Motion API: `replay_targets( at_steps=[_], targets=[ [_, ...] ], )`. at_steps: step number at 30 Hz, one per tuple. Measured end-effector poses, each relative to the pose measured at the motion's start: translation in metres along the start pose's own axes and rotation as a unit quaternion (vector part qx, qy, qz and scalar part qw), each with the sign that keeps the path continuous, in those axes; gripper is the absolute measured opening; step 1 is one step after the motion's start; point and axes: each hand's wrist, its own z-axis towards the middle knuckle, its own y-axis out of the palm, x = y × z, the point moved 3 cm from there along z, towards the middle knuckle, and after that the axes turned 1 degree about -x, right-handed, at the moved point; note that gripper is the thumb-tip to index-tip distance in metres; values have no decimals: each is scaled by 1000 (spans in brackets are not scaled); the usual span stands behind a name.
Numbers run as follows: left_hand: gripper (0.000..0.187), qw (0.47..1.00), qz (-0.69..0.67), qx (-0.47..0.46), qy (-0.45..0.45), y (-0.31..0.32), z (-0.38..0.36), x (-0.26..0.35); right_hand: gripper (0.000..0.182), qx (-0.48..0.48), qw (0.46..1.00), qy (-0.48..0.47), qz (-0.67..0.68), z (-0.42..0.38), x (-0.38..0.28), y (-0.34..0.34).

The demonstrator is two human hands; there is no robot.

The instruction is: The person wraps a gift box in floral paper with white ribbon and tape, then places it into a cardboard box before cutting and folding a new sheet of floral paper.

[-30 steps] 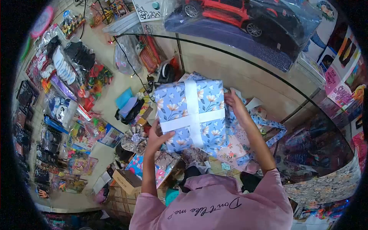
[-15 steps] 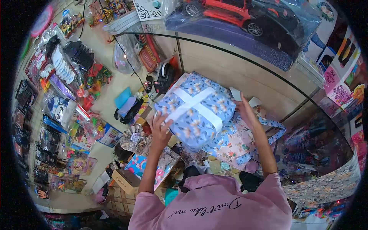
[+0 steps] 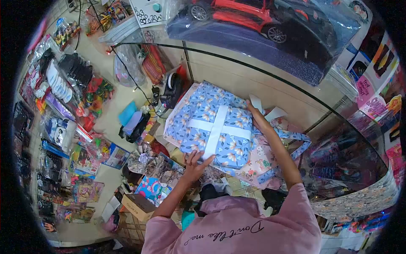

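Observation:
A gift box [image 3: 198, 108] wrapped in blue floral paper lies on layered wrapping paper, a white ribbon [image 3: 220, 120] crossing its top. My left hand [image 3: 197, 166] grips the near edge, its fingers spread and its thumb along the ribbon's lower end. At the far right corner, my right hand [image 3: 255, 112] holds the box's side, the fingers partly hidden behind it. White ribbon tails [image 3: 275, 113] stick out beside that hand. Pink floral paper [image 3: 258, 165] shows under the box's right side.
A black tape dispenser [image 3: 171, 91] stands behind the box on the left. A large packaged toy car [image 3: 253, 29] sits beyond the counter's glass edge [image 3: 262, 75]. Bagged goods [image 3: 63, 80] cover the left side. A small cardboard box [image 3: 137, 205] lies near my left elbow.
The gift box has turned, so its ribbon cross sits at another angle. My left hand has moved right and nearer to me along its edge; my right hand has shifted slightly left.

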Motion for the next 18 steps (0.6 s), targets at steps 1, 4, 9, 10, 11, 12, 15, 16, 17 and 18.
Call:
replay_targets(
  at_steps=[1,4,9,10,11,12,15,16,17,18],
  targets=[
    [51,1000,7,-8,4,-2,-2,3,71,-11,1000,-16,-13,3,1,0],
    [44,999,47,2,25,2,-6,11,66,-14,994,-63,-92,-2,-3,4],
    [45,995,-99,-32,-2,-9,-12,9,55,84,958,-146,-231,-40,-35,15],
    [48,989,-139,-42,-7,-16,-9,8,50,102,947,-190,-238,-44,-37,18],
    [50,986,-164,-32,-20,-20,-6,7,45,119,934,-233,-244,-49,-37,21],
    [52,981,-189,-21,-32,-24,-3,7,40,136,918,-275,-251,-55,-37,25],
    [61,978,-191,-49,-62,-36,9,3,33,96,842,-403,-346,-99,-59,61],
    [64,979,-181,-68,-69,-40,15,4,34,63,823,-411,-386,-110,-62,72],
    [58,979,-177,-74,-74,-44,23,6,35,31,802,-417,-425,-121,-65,83],
    [51,978,-173,-80,-78,-48,35,8,36,-1,780,-422,-463,-128,-63,92]
  ],
)
